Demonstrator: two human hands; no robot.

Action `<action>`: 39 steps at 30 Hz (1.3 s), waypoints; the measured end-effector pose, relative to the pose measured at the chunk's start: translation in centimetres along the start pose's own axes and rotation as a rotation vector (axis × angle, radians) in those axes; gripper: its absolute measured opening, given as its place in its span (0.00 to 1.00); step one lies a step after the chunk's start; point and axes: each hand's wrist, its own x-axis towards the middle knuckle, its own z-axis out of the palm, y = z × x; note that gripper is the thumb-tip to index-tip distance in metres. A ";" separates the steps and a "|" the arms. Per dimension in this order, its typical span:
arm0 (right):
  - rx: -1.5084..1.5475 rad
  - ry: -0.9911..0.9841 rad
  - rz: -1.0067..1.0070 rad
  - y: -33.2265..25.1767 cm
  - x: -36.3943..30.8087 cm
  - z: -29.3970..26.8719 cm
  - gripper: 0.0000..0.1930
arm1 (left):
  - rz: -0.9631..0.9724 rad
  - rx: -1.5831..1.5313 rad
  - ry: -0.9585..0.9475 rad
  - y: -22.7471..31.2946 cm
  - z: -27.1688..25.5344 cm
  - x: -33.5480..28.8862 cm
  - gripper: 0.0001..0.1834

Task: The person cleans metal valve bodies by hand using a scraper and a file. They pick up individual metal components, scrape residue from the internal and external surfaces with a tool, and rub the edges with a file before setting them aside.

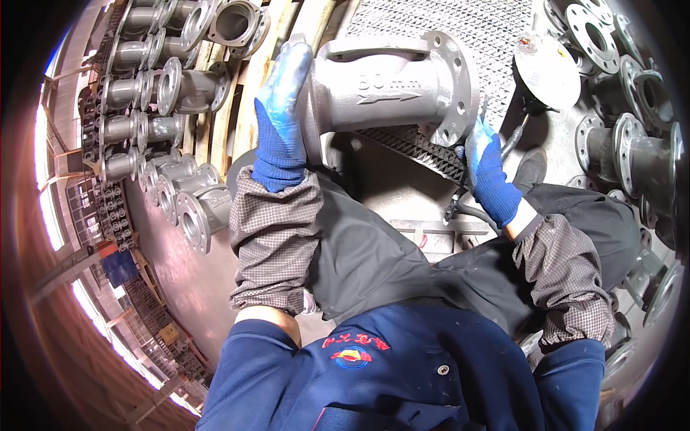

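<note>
Between my two gloved hands is a grey flanged valve body [384,90], lying on its side with a raised arrow cast on it. My left hand [282,108], in a blue glove, presses against its left flange [310,108] with the fingers pointing up. My right hand [487,161] is at the lower edge of the right flange [460,86], its fingers partly hidden behind the metal. Below and behind the valve body shows a dark slotted metal edge [420,151] of a grating-topped stand.
More grey flanged castings [190,86] stand on wooden pallets [248,100] at left. Others [625,151] are stacked at right. A pale round disc [548,70] stands at the upper right, near a black hose [516,136]. The patterned metal grating [438,18] extends behind.
</note>
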 end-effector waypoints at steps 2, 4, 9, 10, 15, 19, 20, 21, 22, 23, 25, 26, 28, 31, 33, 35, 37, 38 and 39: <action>-0.187 0.190 -0.244 1.9 0.1 0.9 0.13 | -0.019 -0.033 0.012 0.0 -0.1 -0.1 0.24; 0.206 0.199 -0.154 0.8 0.1 1.5 0.14 | 0.016 -0.011 0.024 -0.4 -0.4 -0.4 0.24; 0.234 0.245 -0.180 -2.1 -0.5 -0.1 0.11 | -0.209 -0.287 0.064 0.7 -0.7 -1.0 0.24; 0.134 0.241 -0.222 -2.4 -0.4 -0.5 0.11 | -0.217 -0.283 0.064 0.7 -1.1 -1.2 0.24; -0.055 0.132 -0.174 -3.3 -0.2 -2.4 0.10 | -0.382 -0.462 0.109 2.3 -1.1 -2.0 0.25; -0.001 0.044 -0.141 -3.8 -0.3 -3.2 0.07 | -0.006 -0.064 0.031 1.4 -1.4 -2.3 0.24; -0.033 0.023 -0.141 -4.0 -0.2 -3.4 0.08 | 0.030 -0.010 0.017 1.4 -1.7 -2.3 0.23; -0.064 0.004 -0.141 -4.0 -0.1 -3.5 0.08 | 0.069 0.043 0.004 1.6 -1.9 -2.2 0.22; 0.152 0.011 -0.076 -2.7 0.6 -2.9 0.08 | 0.219 0.203 -0.012 1.9 -1.9 -2.0 0.20; 0.371 0.031 -0.015 -1.5 1.2 -2.3 0.13 | 0.370 0.363 -0.025 2.3 -1.9 -1.7 0.21; 0.381 0.058 0.046 -1.3 2.2 -2.2 0.14 | 0.516 0.464 -0.061 2.7 -1.9 -1.3 0.20; 0.193 0.064 -0.046 0.3 2.9 -1.8 0.15 | 0.579 0.477 -0.070 2.6 -1.9 -1.0 0.20; -0.003 0.092 -0.159 2.1 3.9 -1.4 0.17 | 0.708 0.514 -0.079 2.9 -1.4 0.0 0.24; 0.231 0.116 -0.063 1.9 4.5 -1.6 0.17 | -0.072 0.074 -0.099 5.0 0.3 -0.1 0.37; 0.223 0.105 0.058 0.2 3.9 -2.3 0.13 | -0.131 0.079 -0.098 4.1 0.6 -0.2 0.40; 0.171 0.056 0.128 -1.6 3.2 -2.7 0.13 | -0.151 0.020 -0.071 4.4 0.5 -0.9 0.37; 0.030 0.057 0.019 -2.2 2.5 -3.6 0.14 | -0.269 -0.203 -0.025 5.7 0.5 -1.5 0.40; -0.047 0.084 -0.109 -2.8 2.3 -4.1 0.13 | -0.249 -0.167 -0.016 5.1 0.2 -1.8 0.39; -0.122 0.119 -0.233 -3.2 2.1 -4.7 0.13 | -0.275 -0.172 -0.001 5.1 0.0 -2.0 0.36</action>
